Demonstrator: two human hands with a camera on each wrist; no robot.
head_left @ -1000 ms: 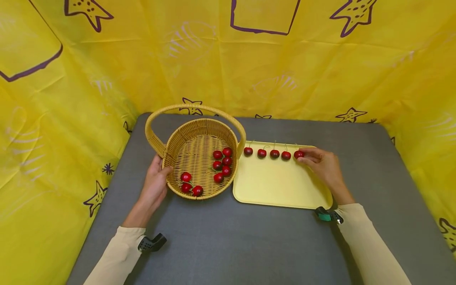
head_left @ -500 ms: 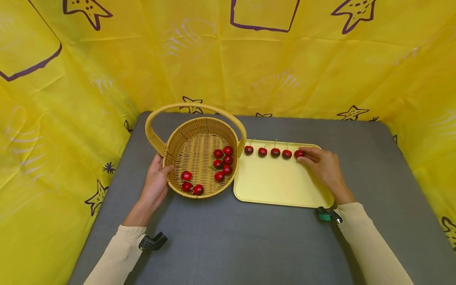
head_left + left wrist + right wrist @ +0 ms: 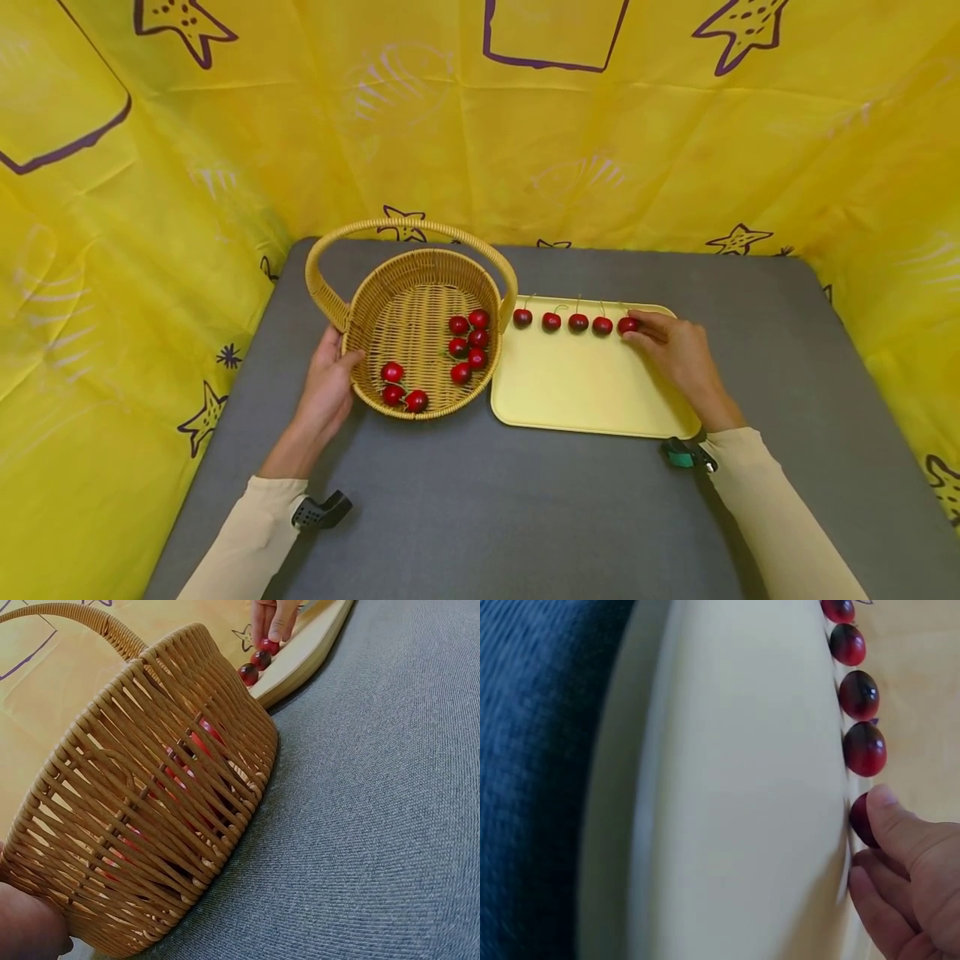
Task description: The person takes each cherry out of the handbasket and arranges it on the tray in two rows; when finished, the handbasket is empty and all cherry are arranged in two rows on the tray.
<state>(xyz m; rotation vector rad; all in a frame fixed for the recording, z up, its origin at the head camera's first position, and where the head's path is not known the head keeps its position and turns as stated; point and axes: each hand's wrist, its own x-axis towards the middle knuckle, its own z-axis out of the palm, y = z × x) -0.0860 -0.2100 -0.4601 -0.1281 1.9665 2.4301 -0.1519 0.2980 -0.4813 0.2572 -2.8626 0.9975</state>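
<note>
My left hand grips the left side of a round wicker basket, its thumb over the rim. Two groups of red cherries lie inside the basket, at the right and the lower left. A tall arched handle rises over it. To the right is a pale yellow tray with a row of cherries along its far edge, stems pointing away. At the right end of that row my right hand pinches a cherry between thumb and fingers, partly hiding it.
Basket and tray stand side by side on a grey cloth-covered table, the basket's right side close against the tray. Yellow fabric with dark starfish drawings hangs behind and at both sides. Each wrist wears a dark strap.
The right hand has shifted very slightly to the left with the cherry at the row's end. The left hand and the basket stay in place.
</note>
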